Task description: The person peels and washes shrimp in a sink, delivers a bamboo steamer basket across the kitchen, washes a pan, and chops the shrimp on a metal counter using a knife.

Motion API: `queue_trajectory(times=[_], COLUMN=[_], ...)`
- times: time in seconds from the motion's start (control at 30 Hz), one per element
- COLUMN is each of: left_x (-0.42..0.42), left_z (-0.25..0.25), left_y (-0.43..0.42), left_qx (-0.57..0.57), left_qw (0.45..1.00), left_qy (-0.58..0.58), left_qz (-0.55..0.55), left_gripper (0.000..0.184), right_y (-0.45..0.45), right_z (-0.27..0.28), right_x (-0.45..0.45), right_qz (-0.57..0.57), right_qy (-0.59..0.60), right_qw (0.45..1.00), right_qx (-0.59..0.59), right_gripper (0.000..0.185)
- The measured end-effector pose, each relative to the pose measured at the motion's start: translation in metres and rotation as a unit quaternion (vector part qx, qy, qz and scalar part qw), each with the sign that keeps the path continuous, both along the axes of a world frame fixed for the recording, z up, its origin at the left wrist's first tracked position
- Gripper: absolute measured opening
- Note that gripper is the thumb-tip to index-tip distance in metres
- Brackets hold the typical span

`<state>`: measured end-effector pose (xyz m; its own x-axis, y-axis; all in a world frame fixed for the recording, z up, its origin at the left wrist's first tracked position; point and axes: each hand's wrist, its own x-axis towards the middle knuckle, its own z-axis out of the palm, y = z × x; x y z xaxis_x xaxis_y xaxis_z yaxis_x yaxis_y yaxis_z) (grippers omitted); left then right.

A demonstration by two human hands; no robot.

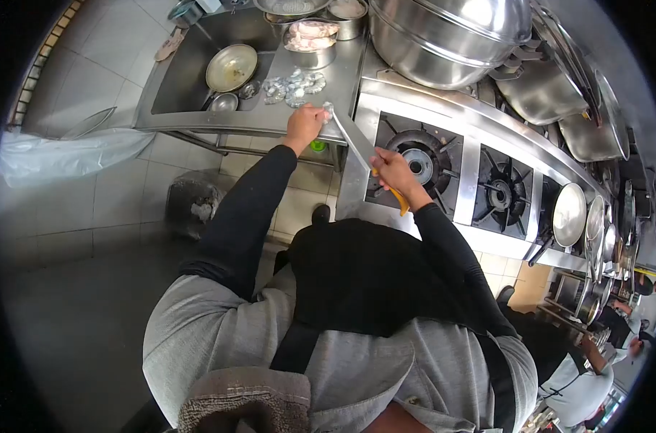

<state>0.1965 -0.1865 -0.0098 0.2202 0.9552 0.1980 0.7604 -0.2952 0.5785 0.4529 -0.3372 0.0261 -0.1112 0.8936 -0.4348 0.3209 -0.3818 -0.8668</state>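
Note:
My right hand (398,175) is wrapped round the yellow handle of a kitchen knife (354,141), its wide blade pointing up and left over the counter's edge. The blade's tip meets a small greyish shrimp (328,110), which my left hand (305,125) pinches at the front of the steel counter (344,79). Just behind my left hand lies a loose pile of raw grey shrimp (297,87). A steel pot (310,58) heaped with pale pink raw meat (312,35) stands beyond the pile.
Left of the counter is a sink (176,90) holding a pan (232,68) and a small bowl (224,102). A gas stove (468,148) stands to my right, with a large steamer pot (450,36) behind it. Other people (573,382) work far right. A bin (192,204) sits below left.

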Motion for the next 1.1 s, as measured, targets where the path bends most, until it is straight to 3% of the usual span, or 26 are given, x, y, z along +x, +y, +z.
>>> queue_trajectory(times=[0.1, 0.2, 0.3, 0.4, 0.5, 0.67, 0.8, 0.9, 1.1], left_x=[0.007, 0.002, -0.005, -0.001, 0.000, -0.003, -0.002, -0.001, -0.007], left_z=[-0.007, -0.010, -0.023, -0.035, -0.024, -0.016, -0.015, -0.025, -0.028], left_y=[0.002, 0.008, 0.002, -0.002, -0.009, -0.003, -0.005, -0.001, -0.005], left_qx=[0.041, -0.008, 0.022, -0.046, 0.029, 0.001, -0.031, 0.015, -0.008], left_qw=[0.998, 1.000, 0.994, 0.978, 0.986, 0.988, 0.984, 0.987, 0.980], left_qy=[-0.013, -0.027, -0.106, -0.197, -0.159, -0.148, -0.173, -0.161, -0.196], left_qz=[0.044, -0.010, -0.013, 0.051, -0.031, -0.041, 0.001, 0.024, 0.017], left_gripper=[0.027, 0.020, 0.022, 0.022, 0.023, 0.023, 0.023, 0.023, 0.032], right_y=[-0.012, -0.004, 0.015, 0.009, 0.006, 0.036, 0.020, 0.015, 0.030], right_z=[0.003, -0.003, -0.004, -0.003, 0.002, 0.003, 0.006, 0.016, 0.029], right_x=[-0.009, -0.005, -0.006, -0.007, -0.001, -0.012, -0.015, -0.013, -0.019], right_qz=[-0.016, -0.019, -0.018, -0.011, 0.003, 0.032, 0.039, 0.039, 0.056], right_qy=[-0.020, -0.019, -0.011, -0.027, -0.033, -0.038, -0.073, -0.085, -0.114], right_qw=[1.000, 1.000, 1.000, 1.000, 0.999, 0.999, 0.997, 0.995, 0.992], right_qx=[-0.010, -0.015, -0.001, -0.003, -0.014, 0.010, 0.001, -0.021, -0.007], right_gripper=[0.047, 0.048, 0.047, 0.047, 0.047, 0.048, 0.049, 0.050, 0.047])
